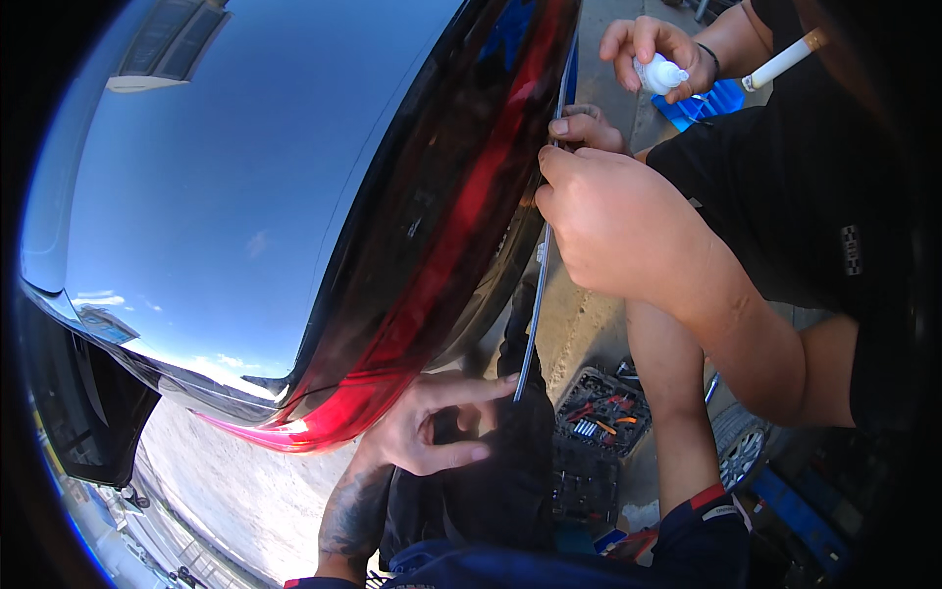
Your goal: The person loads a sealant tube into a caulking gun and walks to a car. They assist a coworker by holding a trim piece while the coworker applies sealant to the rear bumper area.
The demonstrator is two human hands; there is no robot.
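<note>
A thin grey strip (536,304) runs beside the red and black tail light (456,231) of a glossy dark car. My left hand (432,422) is open below the light, thumb and index finger spread apart. Its index fingertip touches the strip's lower end. My right hand (593,130) is mostly hidden behind a co-worker's hand (613,216); its visible fingers pinch the strip higher up. The co-worker's fingers also grip the strip, just below mine. In the co-worker's other hand (702,61) is a small white bottle (657,75) with a nozzle.
The car's shiny panel (235,196) fills the left side. An open tool case (601,412) lies on the floor below the strip. A blue tray (714,101) sits near the co-worker, and a wheel (738,447) lies at lower right. A cigarette (785,61) juts in at upper right.
</note>
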